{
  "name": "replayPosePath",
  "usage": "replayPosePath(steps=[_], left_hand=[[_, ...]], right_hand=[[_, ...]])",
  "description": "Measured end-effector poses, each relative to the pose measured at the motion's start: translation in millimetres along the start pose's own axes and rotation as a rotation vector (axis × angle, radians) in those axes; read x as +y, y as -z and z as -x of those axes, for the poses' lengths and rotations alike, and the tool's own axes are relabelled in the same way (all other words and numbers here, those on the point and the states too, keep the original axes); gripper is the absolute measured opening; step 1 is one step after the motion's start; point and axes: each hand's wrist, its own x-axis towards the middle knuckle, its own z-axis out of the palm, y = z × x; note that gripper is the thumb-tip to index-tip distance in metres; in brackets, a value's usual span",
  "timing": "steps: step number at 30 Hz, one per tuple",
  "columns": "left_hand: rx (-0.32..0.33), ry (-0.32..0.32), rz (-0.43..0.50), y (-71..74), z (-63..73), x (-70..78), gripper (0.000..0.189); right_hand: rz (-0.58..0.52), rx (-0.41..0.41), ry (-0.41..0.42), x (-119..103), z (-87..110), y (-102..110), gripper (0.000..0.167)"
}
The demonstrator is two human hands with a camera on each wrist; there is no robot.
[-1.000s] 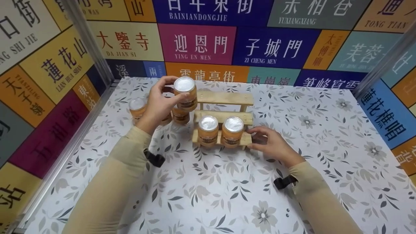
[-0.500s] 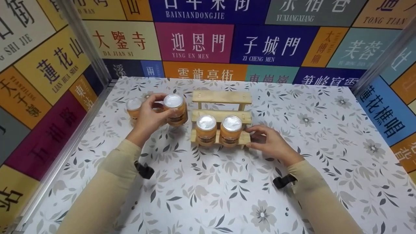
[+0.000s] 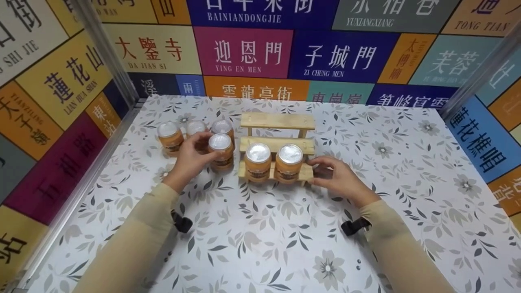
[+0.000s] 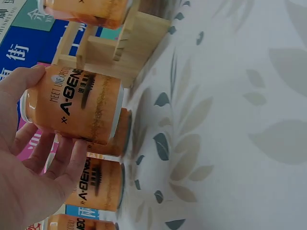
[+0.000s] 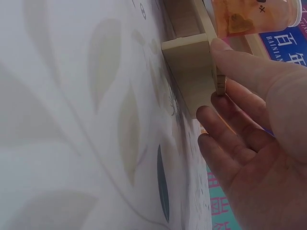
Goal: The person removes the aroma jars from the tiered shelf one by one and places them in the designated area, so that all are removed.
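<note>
In the head view the left grip [image 3: 190,160] partly covers the middle rear jar [image 3: 196,127]; the left wrist view crops another. That grip is clamped round an orange jar [image 3: 222,160], just beside the wooden rack [image 3: 278,120], whose end the right grip [image 3: 342,179] pinches. The bench [image 3: 260,244] is floral, walled by coloured signs [image 3: 244,53].

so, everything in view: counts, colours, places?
Wooden rack: 1, pale, centre
Rack jars: 2, orange/silver, lowest tier
Loose jars: 3, orange/silver, left of rack
Held jar: 1, orange/silver, left of rack
Table: 1, white, grey leaf print, underneath
Wall panels: many, multicoloured, behind and both sides
Metal posts: 2, silver, back corners
Wristbands: 2, black, wrists
Sleeves: 2, beige, forearms
Left grip: 1, bare, round held jar
Right grip: 1, bare, rack's right end
</note>
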Motion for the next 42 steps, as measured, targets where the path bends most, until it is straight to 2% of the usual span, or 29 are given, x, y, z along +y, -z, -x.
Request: replayPosePath(steps=[10,19,25,31,34,42], left_hand=[[0.007,0.067,-0.034,-3.2,1.4,-6.2,0.06],[0.006,0.047,-0.034,-4.2,3.5,-14.2,0.057],[0.002,0.02,-0.027,-4.2,5.4,-17.2,0.057],[-0.016,0.038,-0.028,-3.9,6.2,-14.4,0.059],[-0.02,0.047,-0.025,-2.3,7.0,-12.0,0.062],[0.012,-0.017,-0.008,5.6,7.9,5.5,0.066]], right_hand=[[0.008,-0.02,-0.01,-4.6,-3.8,2.4,0.049],[0.003,-0.017,0.006,-2.8,-4.6,0.3,0.049],[-0.004,-0.021,-0.036,-3.4,-2.6,1.2,0.049],[-0.042,-0.02,-0.065,-4.0,-2.4,2.2,0.051],[-0.033,-0.022,-0.042,-3.6,-2.3,1.8,0.051],[-0.027,-0.005,-0.003,-1.7,-2.5,0.5,0.05]])
